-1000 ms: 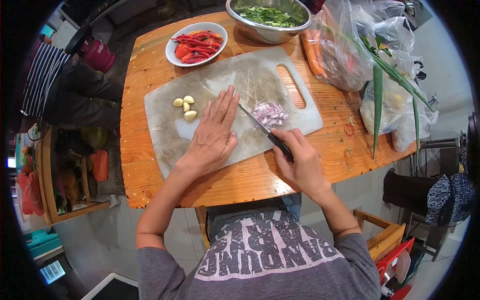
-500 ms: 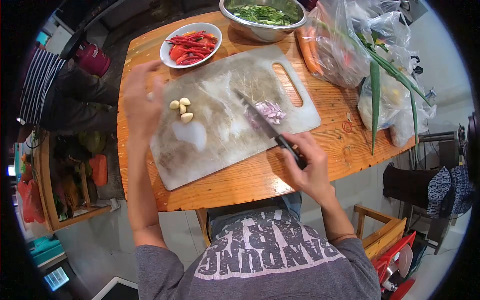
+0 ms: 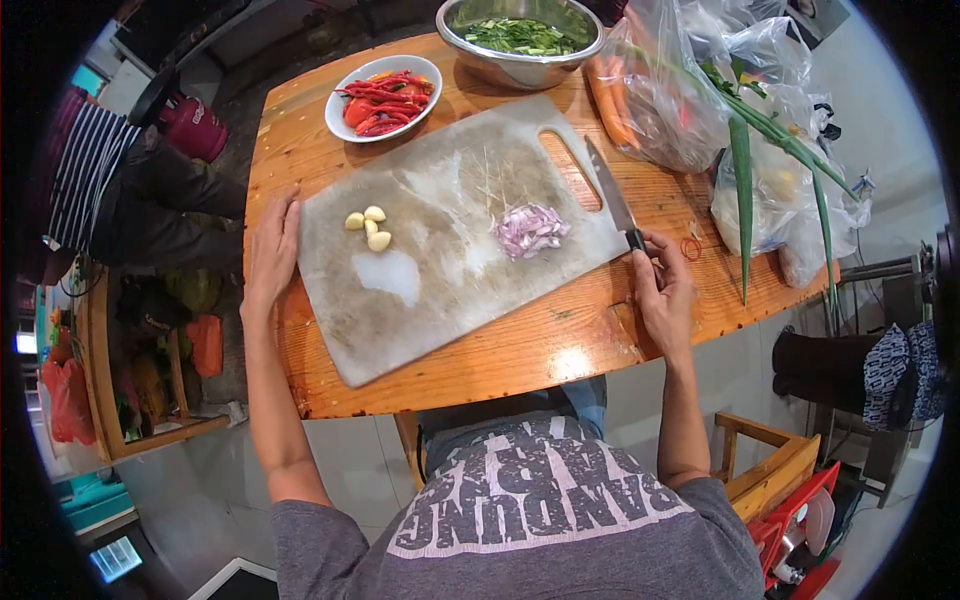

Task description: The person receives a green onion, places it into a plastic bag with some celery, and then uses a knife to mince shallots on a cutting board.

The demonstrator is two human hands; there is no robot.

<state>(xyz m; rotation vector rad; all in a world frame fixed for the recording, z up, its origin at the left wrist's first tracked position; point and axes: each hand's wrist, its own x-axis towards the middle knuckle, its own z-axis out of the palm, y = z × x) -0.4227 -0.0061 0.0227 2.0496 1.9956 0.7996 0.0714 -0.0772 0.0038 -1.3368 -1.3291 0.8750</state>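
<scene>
A kitchen knife point(image 3: 610, 187) points up and away along the right edge of the cutting board, its black handle in the closed fingers of my right hand point(image 3: 664, 295). My left hand point(image 3: 270, 250) lies against the left edge of the cutting board point(image 3: 440, 320), fingers stretched out and nothing in them. On the board sits a heap of chopped shallots point(image 3: 530, 231), right of the middle. Several peeled garlic cloves point(image 3: 377, 241) rest near its left side, above a pale, shiny patch on the surface.
Behind the board stand a white bowl of red chillies point(image 3: 385, 105) and a steel bowl point(image 3: 520, 70) of cut greens. Plastic bags point(image 3: 670, 110) with carrots and long green leaves crowd the right side. A red rubber band point(image 3: 690, 249) lies on the wooden table. Another person stands at left.
My right hand has carried the knife from beside the shallots to the board's right edge. My left hand has come down to the board's left edge.
</scene>
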